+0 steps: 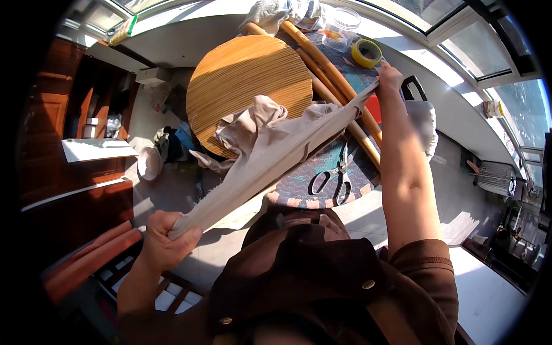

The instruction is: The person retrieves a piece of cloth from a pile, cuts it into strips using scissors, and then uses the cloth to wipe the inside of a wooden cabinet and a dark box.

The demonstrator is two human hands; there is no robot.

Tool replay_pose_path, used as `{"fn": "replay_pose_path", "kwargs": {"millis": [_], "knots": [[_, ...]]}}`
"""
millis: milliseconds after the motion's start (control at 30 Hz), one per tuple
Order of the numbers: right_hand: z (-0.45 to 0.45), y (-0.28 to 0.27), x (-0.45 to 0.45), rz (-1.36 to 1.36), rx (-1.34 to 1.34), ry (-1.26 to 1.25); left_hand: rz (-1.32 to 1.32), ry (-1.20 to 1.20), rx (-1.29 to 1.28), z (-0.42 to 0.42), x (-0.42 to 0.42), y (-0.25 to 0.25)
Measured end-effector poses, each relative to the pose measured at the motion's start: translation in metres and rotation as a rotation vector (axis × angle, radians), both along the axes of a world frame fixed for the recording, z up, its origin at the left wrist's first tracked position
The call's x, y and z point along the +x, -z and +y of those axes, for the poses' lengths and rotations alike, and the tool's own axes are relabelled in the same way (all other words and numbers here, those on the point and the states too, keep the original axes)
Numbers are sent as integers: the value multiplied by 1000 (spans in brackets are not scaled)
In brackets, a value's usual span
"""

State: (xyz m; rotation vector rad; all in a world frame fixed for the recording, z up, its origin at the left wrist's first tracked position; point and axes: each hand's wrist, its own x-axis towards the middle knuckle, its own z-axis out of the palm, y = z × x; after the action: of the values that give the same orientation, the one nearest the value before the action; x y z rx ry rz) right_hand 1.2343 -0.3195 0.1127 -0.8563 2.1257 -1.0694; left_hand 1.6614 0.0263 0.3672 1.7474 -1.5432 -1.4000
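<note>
A beige piece of cloth (276, 161) with a frayed edge is stretched taut on a slant between my hands. My left hand (170, 237) grips its lower end at the near left. Its other end is bunched in my right hand (389, 79), out past the far right of the table. Loose folds of the fabric rest on a round wooden board with a ribbed surface (250, 69). Below the taut cloth, black-handled scissors (340, 172) lie with blades slightly apart on a patterned tablecloth (293, 185).
Several wooden poles (321, 56) lie slantwise across the table, beside the board. At the back stand a clear plastic jar (341, 30), a roll of yellow tape (366, 53) and a crumpled cloth (280, 15). A red object (374, 110) shows near my right forearm. Windows line the far side.
</note>
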Motion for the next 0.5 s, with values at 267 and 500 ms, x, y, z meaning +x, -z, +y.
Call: {"fn": "replay_pose_path", "kwargs": {"millis": [267,500], "knots": [[77,-138,111,-555,-80,-722,-201,-31,2,-100,1,121],[100,-158,110,-566,-45,-902,-37,248,-306,-166,-110,137]]}}
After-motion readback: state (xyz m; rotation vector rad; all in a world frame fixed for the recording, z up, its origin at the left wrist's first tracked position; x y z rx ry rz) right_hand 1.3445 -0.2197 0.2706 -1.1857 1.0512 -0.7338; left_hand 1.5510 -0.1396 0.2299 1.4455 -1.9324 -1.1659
